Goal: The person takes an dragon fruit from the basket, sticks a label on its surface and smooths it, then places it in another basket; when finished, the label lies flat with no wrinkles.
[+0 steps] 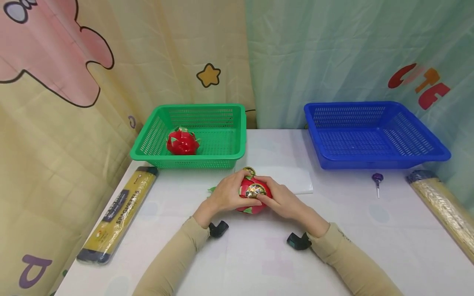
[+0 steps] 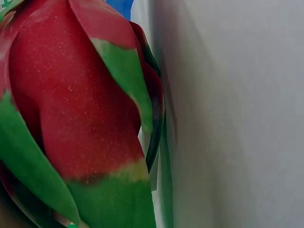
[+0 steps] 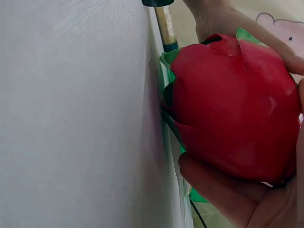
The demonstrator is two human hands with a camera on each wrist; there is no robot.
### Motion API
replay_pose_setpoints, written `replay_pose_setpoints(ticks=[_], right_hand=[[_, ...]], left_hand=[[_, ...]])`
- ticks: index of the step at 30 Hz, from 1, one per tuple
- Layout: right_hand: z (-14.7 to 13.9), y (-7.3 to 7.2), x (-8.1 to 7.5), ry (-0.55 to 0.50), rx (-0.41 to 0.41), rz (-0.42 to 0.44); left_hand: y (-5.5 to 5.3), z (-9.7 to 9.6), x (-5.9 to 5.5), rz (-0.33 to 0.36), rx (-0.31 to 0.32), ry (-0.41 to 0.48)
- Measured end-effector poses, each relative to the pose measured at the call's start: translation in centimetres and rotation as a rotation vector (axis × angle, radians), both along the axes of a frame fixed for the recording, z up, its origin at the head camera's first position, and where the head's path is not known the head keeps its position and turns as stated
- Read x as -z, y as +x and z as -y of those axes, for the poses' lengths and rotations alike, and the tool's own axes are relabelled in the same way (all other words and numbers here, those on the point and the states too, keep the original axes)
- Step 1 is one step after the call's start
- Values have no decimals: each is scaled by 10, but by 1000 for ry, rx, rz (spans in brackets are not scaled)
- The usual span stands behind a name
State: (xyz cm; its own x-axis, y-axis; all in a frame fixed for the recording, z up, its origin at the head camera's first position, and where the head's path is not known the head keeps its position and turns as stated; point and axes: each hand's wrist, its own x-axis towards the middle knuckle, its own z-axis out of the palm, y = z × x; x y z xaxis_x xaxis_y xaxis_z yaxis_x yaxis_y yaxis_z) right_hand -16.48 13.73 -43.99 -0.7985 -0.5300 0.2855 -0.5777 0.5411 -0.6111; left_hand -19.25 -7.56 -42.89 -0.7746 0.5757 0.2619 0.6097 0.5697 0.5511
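Note:
A red dragon fruit (image 1: 247, 209) with green-tipped scales is between both hands at the middle of the table. My left hand (image 1: 228, 192) grips its left side. From the right, my right hand (image 1: 283, 200) holds it, the thumb on a black-and-gold sticker (image 1: 255, 189) on the fruit. A second round sticker (image 1: 249, 170) shows just beyond the left fingertips. In the left wrist view the dragon fruit (image 2: 80, 95) fills the left side, close to the white tabletop. The right wrist view shows the fruit (image 3: 232, 109) with fingers (image 3: 218, 190) curled beneath it.
Another dragon fruit (image 1: 183, 142) lies in the green basket (image 1: 189, 158) at the back left. A blue basket (image 1: 385, 158) stands back right, with a lollipop (image 1: 377, 178) before it. Spaghetti packs lie at the left (image 1: 120, 213) and right (image 1: 440, 205). A white sheet (image 1: 296, 181) lies behind the hands.

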Motion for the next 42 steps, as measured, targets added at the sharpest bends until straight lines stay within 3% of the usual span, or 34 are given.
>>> replay_pose_setpoints(ticks=[7, 21, 29, 42], right_hand=[[-2, -2, 1, -52, -21, 28], [3, -1, 1, -123, 19, 63], [14, 2, 1, -139, 145, 78], [19, 6, 0, -143, 194, 27]], left_hand=[[0, 1, -3, 43, 32, 21], [-4, 2, 0, -78, 92, 30], [-3, 0, 1, -70, 59, 21], [-1, 0, 0, -16, 7, 2]])
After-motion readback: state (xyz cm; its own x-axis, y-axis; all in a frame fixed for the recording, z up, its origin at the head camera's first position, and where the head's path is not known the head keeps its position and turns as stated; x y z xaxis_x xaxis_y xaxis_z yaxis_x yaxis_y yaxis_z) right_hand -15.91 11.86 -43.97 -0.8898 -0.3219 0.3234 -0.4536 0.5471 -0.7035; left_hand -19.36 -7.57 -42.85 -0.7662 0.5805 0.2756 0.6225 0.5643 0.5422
